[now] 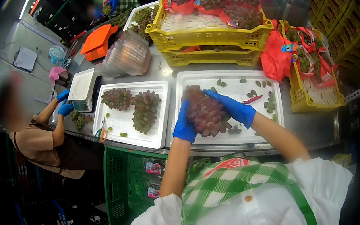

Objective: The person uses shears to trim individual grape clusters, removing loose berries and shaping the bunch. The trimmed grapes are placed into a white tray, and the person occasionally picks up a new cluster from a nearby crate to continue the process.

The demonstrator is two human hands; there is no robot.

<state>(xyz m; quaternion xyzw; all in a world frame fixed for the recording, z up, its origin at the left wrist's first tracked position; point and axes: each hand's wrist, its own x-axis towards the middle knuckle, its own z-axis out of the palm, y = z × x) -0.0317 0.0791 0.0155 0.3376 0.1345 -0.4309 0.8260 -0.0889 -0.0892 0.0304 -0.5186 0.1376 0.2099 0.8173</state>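
Between my two hands is a large bunch of red grapes (208, 115), over a white foam tray (229, 76). My left hand (184, 123), in a blue glove, cups the bunch's left side. From the right, my right hand (235, 107), gloved alike, presses along its upper side. Loose grapes (269, 103) and a pair of slim red-handled snips (252, 99) lie on the tray to the right of my right hand. A second white foam tray (126, 142) at the left bears two grape bunches (147, 109) and orange-handled scissors (103, 134).
Stacked yellow crates (211, 37) with grapes stand behind the trays; another yellow crate (314, 96) is at right. Clear plastic boxes (130, 54), a weighing scale (81, 87) and an orange dispenser (99, 43) stand left. A co-worker (41, 139) works beside the scale. Below sits a green crate (125, 186).
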